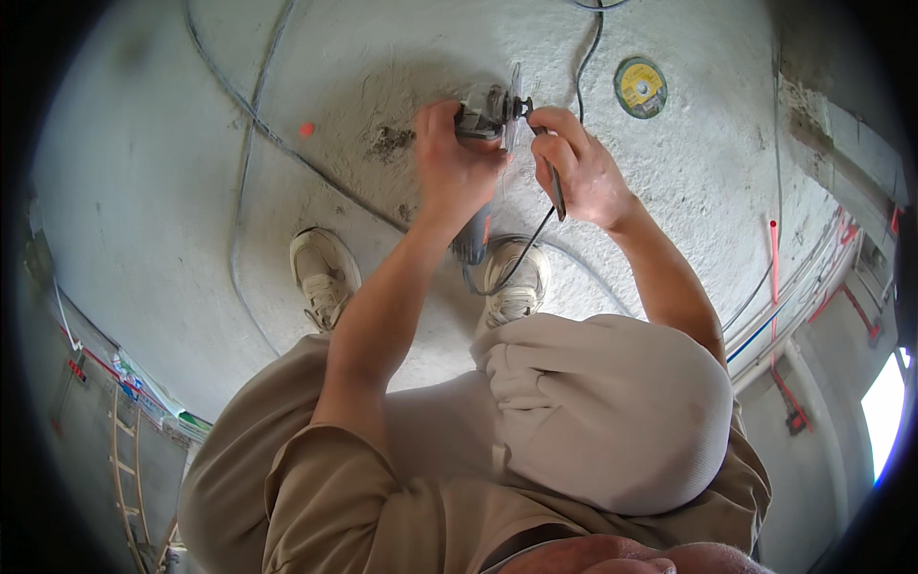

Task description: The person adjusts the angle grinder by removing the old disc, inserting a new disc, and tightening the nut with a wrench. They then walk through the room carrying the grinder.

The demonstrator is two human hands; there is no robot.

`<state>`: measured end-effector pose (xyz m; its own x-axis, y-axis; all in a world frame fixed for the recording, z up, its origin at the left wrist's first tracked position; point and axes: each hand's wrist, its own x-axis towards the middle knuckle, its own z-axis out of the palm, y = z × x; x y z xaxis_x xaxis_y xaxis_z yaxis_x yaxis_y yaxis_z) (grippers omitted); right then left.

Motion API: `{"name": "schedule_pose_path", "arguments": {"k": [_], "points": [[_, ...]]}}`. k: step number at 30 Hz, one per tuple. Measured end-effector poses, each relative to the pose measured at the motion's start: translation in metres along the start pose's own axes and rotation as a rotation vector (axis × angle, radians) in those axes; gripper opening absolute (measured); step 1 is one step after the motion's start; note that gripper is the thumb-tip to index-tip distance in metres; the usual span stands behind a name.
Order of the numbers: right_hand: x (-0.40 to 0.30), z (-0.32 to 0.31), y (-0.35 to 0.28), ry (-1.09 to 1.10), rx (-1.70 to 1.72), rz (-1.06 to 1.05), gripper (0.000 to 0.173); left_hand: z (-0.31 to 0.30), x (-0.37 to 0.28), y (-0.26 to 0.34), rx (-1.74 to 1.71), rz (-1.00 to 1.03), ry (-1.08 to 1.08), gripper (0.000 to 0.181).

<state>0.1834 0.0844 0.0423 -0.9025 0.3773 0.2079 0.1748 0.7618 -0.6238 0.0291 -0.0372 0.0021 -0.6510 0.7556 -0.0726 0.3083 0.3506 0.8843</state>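
My left hand [459,158] grips an angle grinder [473,237] around its head, and the dark body hangs down behind my wrist. A thin disc [515,107] is seen nearly edge-on at the right side of the grinder's head. My right hand [584,168] holds a flat metal pin spanner [555,183]. The spanner's forked end meets the spindle area beside the disc; whether its pins sit in the flange nut is too small to tell. A yellow and green cutting disc [634,77] lies flat on the concrete floor to the right.
A black power cord [531,247] loops from the grinder past my shoe [515,280]. Grey cables [301,158] cross the floor at left. A small red spot [307,129] shows there too. Red and white pipes [774,262] run along the right wall. A wooden ladder [125,466] stands at lower left.
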Motion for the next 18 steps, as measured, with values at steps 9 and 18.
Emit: {"name": "schedule_pose_path", "arguments": {"k": [9,18], "points": [[0.003,0.019,-0.008,0.087,-0.051,0.003,0.028,0.006,0.0,-0.001,0.006,0.029,0.026,0.05],[0.027,0.018,-0.014,0.222,0.077,0.148,0.035,0.008,0.001,-0.007,0.022,0.139,0.094,0.048]]}}
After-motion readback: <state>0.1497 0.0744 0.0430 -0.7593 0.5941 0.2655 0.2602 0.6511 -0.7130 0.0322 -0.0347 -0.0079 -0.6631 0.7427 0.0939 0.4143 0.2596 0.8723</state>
